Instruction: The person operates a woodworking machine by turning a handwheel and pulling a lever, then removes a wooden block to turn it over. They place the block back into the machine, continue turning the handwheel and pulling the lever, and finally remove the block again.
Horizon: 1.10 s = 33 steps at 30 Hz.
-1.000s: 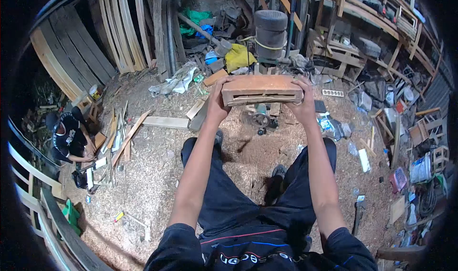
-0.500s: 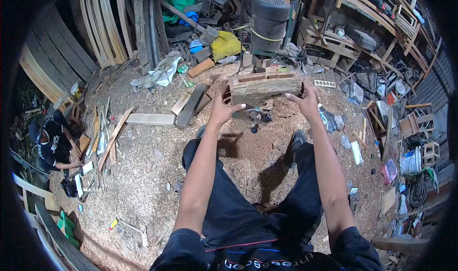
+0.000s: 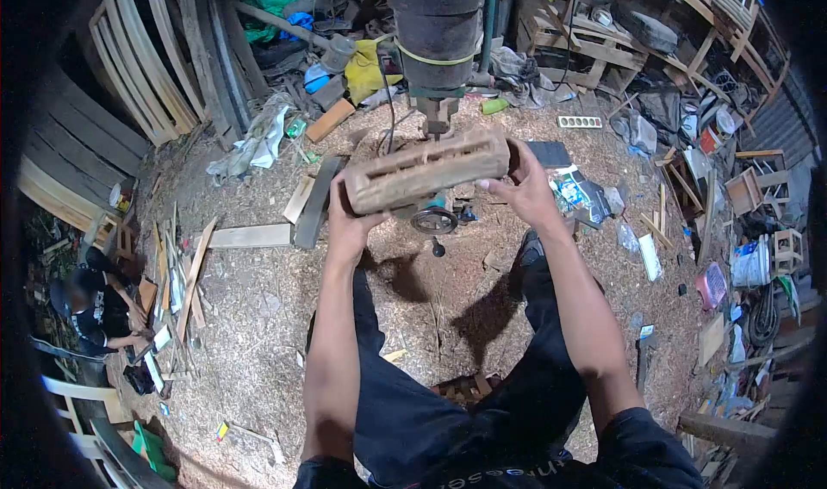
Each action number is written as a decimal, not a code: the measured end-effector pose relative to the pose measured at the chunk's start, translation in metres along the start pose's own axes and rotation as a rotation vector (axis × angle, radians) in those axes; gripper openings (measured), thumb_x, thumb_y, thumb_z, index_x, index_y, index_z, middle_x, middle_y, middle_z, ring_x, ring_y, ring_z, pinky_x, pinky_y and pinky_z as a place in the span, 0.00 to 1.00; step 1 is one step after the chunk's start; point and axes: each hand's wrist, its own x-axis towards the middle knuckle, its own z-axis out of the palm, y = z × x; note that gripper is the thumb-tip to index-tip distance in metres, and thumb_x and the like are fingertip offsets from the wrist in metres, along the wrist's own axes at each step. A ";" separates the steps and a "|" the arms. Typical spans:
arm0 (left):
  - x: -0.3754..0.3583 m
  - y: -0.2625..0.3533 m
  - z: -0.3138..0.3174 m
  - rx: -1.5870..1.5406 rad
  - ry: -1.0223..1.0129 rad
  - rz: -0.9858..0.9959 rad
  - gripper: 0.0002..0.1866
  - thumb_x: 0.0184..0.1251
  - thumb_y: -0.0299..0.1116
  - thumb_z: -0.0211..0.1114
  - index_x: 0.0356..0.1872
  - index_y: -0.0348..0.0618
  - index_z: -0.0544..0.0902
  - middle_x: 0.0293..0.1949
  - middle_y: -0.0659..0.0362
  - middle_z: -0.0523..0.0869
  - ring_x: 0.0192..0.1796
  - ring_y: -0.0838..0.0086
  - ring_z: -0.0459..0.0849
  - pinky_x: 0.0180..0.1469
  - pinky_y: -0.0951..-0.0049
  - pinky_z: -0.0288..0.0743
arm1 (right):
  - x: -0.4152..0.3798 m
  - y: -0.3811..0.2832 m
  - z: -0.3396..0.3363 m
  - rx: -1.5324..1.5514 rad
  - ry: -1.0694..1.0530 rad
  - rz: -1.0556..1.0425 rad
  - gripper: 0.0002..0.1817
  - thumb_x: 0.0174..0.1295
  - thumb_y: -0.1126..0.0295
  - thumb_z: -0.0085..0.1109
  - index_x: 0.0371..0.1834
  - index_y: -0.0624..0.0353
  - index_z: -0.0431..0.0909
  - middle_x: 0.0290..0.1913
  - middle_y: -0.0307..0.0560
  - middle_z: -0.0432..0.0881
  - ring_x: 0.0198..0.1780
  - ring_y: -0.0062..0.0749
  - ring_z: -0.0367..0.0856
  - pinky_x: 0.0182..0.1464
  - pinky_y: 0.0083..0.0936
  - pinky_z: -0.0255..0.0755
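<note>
I hold a chunky wooden block [image 3: 426, 168] with several slots cut in its upper face, out in front of me. My left hand [image 3: 349, 218] grips its left end from below. Its right end sits in my right hand [image 3: 521, 187], fingers wrapped over the edge. The block tilts slightly, right end higher. Just behind it stands a drill press [image 3: 435, 37] with a dark motor housing, and its handwheel [image 3: 433, 221] shows below the block.
Sawdust covers the ground. Planks [image 3: 250, 235] and offcuts lie to the left, curved boards [image 3: 138, 67] lean at the back left. Another person [image 3: 86, 304] crouches at the far left. Shelves and clutter [image 3: 715, 127] fill the right side. A yellow cloth [image 3: 366, 62] lies behind.
The block has been turned over from its flat reddish face to its slotted face and carried closer to the drill press. My view has moved forward toward the machine.
</note>
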 end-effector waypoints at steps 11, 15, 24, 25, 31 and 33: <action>-0.008 0.014 -0.004 0.050 -0.052 -0.031 0.44 0.41 0.13 0.78 0.63 0.46 0.68 0.62 0.55 0.77 0.63 0.67 0.78 0.66 0.66 0.73 | -0.029 0.002 -0.003 -0.273 0.060 -0.101 0.44 0.48 0.77 0.78 0.70 0.61 0.65 0.61 0.49 0.77 0.63 0.37 0.76 0.66 0.34 0.72; -0.010 0.004 0.000 0.130 -0.110 -0.009 0.45 0.43 0.20 0.81 0.67 0.36 0.68 0.60 0.52 0.80 0.62 0.67 0.78 0.68 0.65 0.68 | -0.031 -0.006 -0.013 -0.380 0.118 -0.128 0.36 0.54 0.64 0.77 0.64 0.65 0.72 0.57 0.54 0.82 0.60 0.37 0.79 0.63 0.35 0.73; -0.016 0.007 0.015 0.204 -0.119 -0.195 0.32 0.65 0.46 0.71 0.61 0.32 0.75 0.56 0.50 0.84 0.57 0.67 0.82 0.64 0.67 0.70 | -0.031 0.010 -0.028 -0.487 0.156 0.048 0.31 0.61 0.50 0.69 0.51 0.71 0.79 0.44 0.56 0.86 0.46 0.37 0.85 0.50 0.34 0.77; -0.014 0.006 0.016 0.192 -0.120 -0.212 0.32 0.66 0.47 0.70 0.61 0.32 0.76 0.56 0.50 0.84 0.58 0.67 0.81 0.64 0.67 0.70 | -0.033 0.011 -0.028 -0.504 0.169 0.047 0.31 0.61 0.49 0.69 0.50 0.71 0.79 0.43 0.57 0.86 0.45 0.37 0.85 0.49 0.34 0.77; -0.010 0.001 0.017 0.256 -0.071 -0.260 0.30 0.67 0.45 0.69 0.63 0.34 0.75 0.58 0.49 0.83 0.60 0.67 0.80 0.64 0.67 0.70 | -0.032 0.018 -0.031 -0.544 0.181 0.154 0.37 0.59 0.50 0.72 0.60 0.73 0.75 0.49 0.61 0.84 0.49 0.41 0.85 0.51 0.35 0.78; -0.010 0.000 0.017 0.190 -0.037 -0.169 0.31 0.66 0.42 0.71 0.64 0.35 0.73 0.59 0.50 0.82 0.61 0.67 0.80 0.64 0.67 0.70 | -0.031 0.017 -0.028 -0.454 0.159 0.052 0.40 0.57 0.56 0.74 0.66 0.72 0.68 0.55 0.63 0.80 0.54 0.41 0.83 0.56 0.34 0.77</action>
